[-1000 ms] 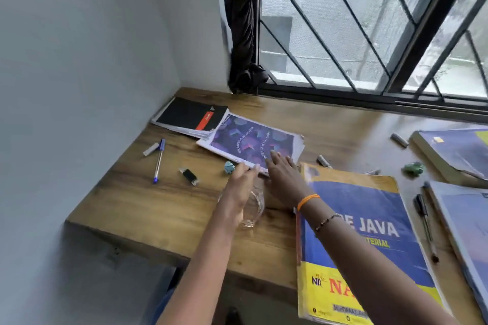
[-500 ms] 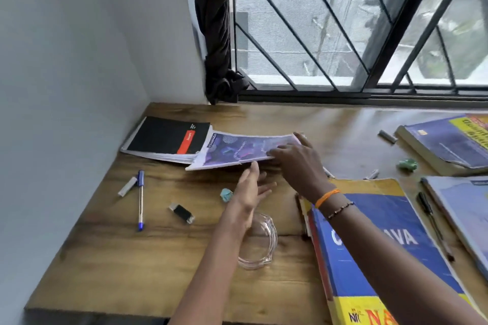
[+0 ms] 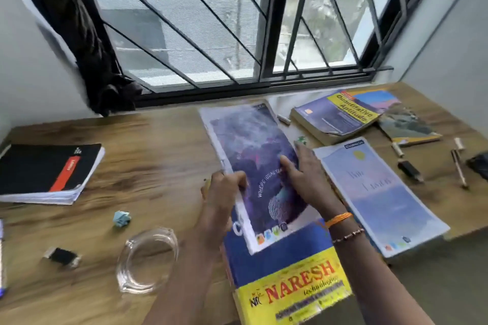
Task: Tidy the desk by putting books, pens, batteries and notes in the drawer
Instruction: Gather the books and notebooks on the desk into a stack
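At far left we see a black notebook (image 3: 45, 170) lying flat, with a crumpled blue note (image 3: 121, 218), a small battery (image 3: 61, 256) and a glass ashtray (image 3: 147, 260) nearer us on the desk (image 3: 148, 145). At centre, our left hand (image 3: 224, 190) pinches the left edge of the purple notebook (image 3: 253, 155) while our right hand (image 3: 306, 177) presses its cover; it sits on the blue and yellow book (image 3: 287, 272). To the right lie a pale blue notebook (image 3: 375, 192), two more books (image 3: 340, 113) and scattered pens (image 3: 459, 169). We judge the task barely begun: no drawer is in view and nearly everything is out. Open wood lies left of centre; the near edge is close under the stack
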